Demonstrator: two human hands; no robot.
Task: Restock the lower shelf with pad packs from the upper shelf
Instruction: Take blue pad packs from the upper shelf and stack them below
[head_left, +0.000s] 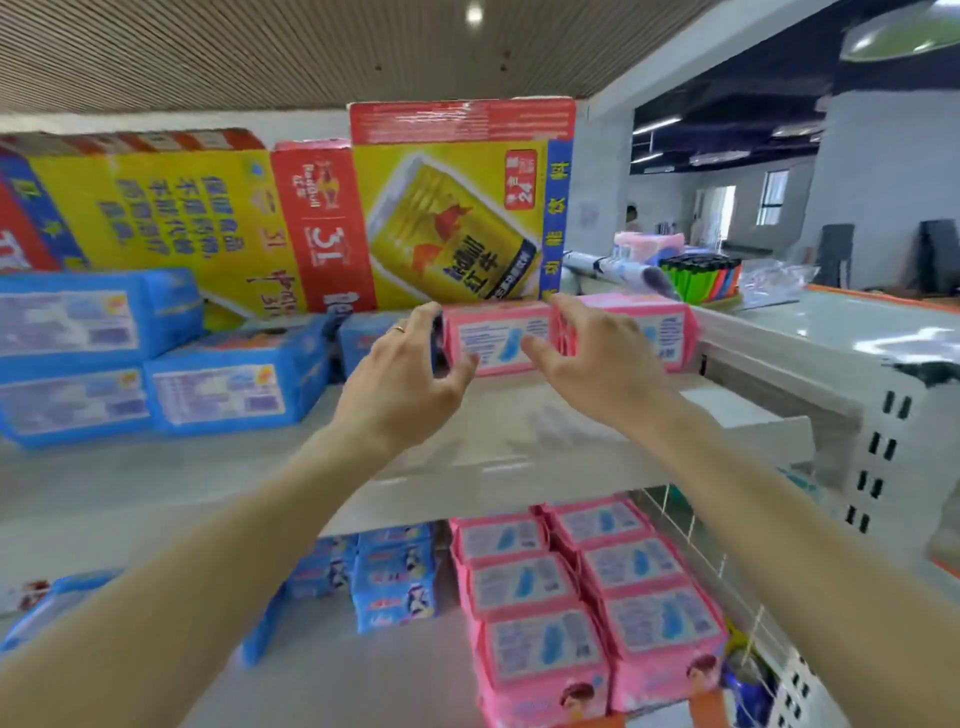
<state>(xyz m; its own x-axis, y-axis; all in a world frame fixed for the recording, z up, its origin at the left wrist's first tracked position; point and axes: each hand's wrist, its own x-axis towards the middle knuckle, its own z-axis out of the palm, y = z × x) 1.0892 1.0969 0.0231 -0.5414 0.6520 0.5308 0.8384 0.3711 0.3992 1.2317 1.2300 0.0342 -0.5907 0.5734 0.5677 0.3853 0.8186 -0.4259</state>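
- The left hand (410, 374) and right hand (597, 364) are both up at the upper shelf (519, 452). Their fingers are spread and loosely bent, and neither grips anything yet.
- The left thumb sits at the lower left corner of the left pink pack (498, 338). The right fingers lie over the seam where that pack meets the right pink pack (662, 332). Whether any finger truly presses cannot be told.
- The step in hand looks like taking these packs down. To do it well, the left hand should wrap the left pack's outer end and the right hand should shift to the far end of the right pack. Squeezed together, the two would likely come off as one block.
- The wrap looks soft and slippery, so a firm pinch on the ends should serve better than on the faces.
- The packs should be drawn straight forward, so they do not drag on the drink cartons (457, 208) close behind.
- Lower shelf (337, 686): six stocked pink packs (545, 649) show, in two rows of three. The small blue packs (395, 582) are too blurred to count.
- Upper shelf: two pink packs, and four large blue packs (228, 384), one of them half hidden behind the left hand.
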